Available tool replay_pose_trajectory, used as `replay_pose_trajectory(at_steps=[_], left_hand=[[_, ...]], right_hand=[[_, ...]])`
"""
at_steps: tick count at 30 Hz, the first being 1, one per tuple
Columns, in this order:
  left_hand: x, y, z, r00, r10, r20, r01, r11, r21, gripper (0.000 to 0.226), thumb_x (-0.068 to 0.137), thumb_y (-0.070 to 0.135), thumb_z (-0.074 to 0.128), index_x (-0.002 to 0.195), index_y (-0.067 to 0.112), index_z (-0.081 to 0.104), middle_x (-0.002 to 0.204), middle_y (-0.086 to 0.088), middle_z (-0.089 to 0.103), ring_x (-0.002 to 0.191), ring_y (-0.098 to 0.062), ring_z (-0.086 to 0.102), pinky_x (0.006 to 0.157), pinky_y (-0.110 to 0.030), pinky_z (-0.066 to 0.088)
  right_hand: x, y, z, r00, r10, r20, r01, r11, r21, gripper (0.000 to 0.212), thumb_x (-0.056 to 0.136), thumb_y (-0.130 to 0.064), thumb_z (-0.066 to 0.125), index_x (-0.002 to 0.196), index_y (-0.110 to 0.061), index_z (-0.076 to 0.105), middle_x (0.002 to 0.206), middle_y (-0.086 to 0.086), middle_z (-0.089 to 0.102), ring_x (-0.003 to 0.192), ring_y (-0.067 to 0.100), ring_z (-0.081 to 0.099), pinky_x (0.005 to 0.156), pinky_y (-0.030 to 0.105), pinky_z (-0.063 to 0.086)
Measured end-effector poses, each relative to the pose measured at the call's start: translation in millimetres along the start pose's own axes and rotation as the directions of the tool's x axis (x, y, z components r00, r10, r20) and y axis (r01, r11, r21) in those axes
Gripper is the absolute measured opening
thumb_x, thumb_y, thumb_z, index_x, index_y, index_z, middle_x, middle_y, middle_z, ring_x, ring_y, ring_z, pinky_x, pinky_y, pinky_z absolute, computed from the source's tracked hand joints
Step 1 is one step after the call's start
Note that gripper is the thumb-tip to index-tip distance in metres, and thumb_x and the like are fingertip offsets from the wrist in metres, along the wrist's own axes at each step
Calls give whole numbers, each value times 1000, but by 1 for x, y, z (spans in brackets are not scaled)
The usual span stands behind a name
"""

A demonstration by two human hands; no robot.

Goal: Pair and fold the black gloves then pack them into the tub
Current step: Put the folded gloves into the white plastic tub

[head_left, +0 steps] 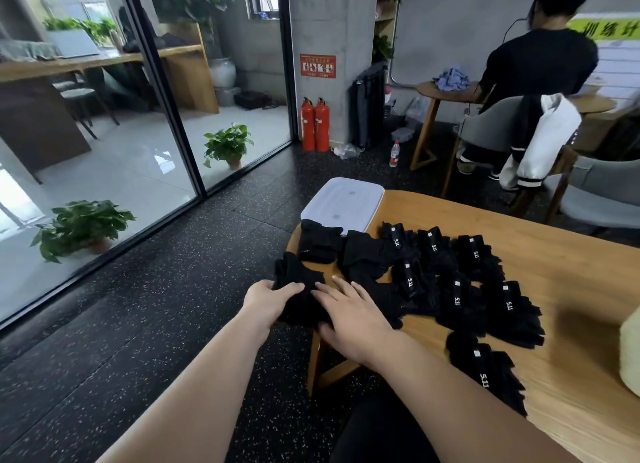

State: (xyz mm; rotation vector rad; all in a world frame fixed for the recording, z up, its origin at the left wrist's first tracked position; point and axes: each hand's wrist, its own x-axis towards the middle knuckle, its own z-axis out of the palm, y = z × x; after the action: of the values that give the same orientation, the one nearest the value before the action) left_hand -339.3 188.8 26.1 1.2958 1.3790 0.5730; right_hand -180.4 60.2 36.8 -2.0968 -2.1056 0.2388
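Left hand (268,298): fingers curled, gripping the glove pair (298,279) at the table (519,227) edge. Right hand (353,317): fingers spread, pressing it flat. Step, by judgement: folding. Loose gloves (457,289) lie beside. Next: the tub (343,201), apparently lidded, needs opening.

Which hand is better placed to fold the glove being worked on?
Left, probably. The left hand has its grip on the glove at its left edge, ready to lift and fold; the right hand lies flat on top, pinning it.
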Motion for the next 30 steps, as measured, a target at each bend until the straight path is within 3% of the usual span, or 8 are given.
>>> replay_pose_trajectory(at_steps=[3, 7, 11, 15, 18, 21, 24, 30], left_hand=[[-16, 18, 2, 987, 137, -89, -133, 990, 55, 40, 79, 41, 89, 102, 19, 64, 100, -2, 73, 93, -22, 70, 79, -40, 59], [-40, 48, 8, 964, 266, -21, -267, 962, -54, 35, 85, 33, 87, 105, 18, 62, 102, -3, 72, 95, -21, 70, 75, -35, 54], [-65, 80, 27, 930, 341, 136, -300, 920, -253, 36, 87, 19, 86, 117, 16, 65, 106, -1, 80, 96, -16, 77, 81, -32, 60], [-91, 110, 61, 867, 407, 287, -288, 880, -378, 49, 88, 11, 84, 131, 17, 61, 111, -5, 80, 104, -23, 77, 98, -44, 60], [-116, 129, 89, 811, 434, 392, -246, 861, -445, 46, 92, 9, 80, 133, 19, 59, 114, -9, 79, 105, -29, 77, 97, -50, 60], [-140, 146, 119, 743, 462, 484, -203, 845, -495, 41, 95, 7, 76, 132, 16, 62, 120, -13, 77, 110, -33, 76, 99, -53, 59], [-160, 160, 153, 651, 496, 574, -192, 840, -508, 38, 98, 8, 73, 135, 13, 63, 125, -13, 76, 116, -33, 73, 98, -52, 59], [-187, 182, 235, 596, 471, 650, -142, 859, -492, 59, 91, 16, 84, 143, 15, 57, 129, -8, 75, 114, -32, 74, 102, -57, 57]], right_hand=[[-3, 0, -13, 994, 39, -100, -30, 995, 98, 57, 106, -45, 47, 160, -29, 38, 168, -12, 32, 160, 18, 13, 131, 41, 11], [-16, 7, -44, 939, 214, -268, -112, 930, 351, 47, 106, -48, 52, 148, -26, 51, 152, -7, 48, 144, 17, 41, 116, 33, 38], [-36, 20, -82, 874, 415, -251, -154, 729, 667, 72, 99, -58, 62, 159, -31, 34, 149, -10, 52, 137, 11, 51, 110, 33, 45], [-70, 42, -123, 843, 497, -207, -164, 604, 780, 84, 95, -62, 65, 163, -37, 22, 141, -15, 54, 118, 11, 63, 105, 33, 49], [-102, 63, -147, 834, 533, -142, -107, 409, 906, 85, 87, -64, 75, 157, -42, 31, 140, -15, 54, 109, 5, 64, 102, 32, 50], [-134, 87, -164, 823, 559, -97, -29, 213, 977, 82, 78, -58, 87, 147, -35, 50, 139, -3, 66, 113, 15, 73, 104, 43, 57], [-168, 103, -186, 801, 585, -128, 39, 163, 986, 47, 89, -37, 83, 132, -27, 65, 125, 1, 75, 110, 19, 75, 98, 43, 60], [-233, 143, -217, 669, 715, -202, 28, 248, 968, 31, 92, -32, 81, 121, -26, 73, 113, 2, 79, 104, 21, 76, 83, 37, 63]])
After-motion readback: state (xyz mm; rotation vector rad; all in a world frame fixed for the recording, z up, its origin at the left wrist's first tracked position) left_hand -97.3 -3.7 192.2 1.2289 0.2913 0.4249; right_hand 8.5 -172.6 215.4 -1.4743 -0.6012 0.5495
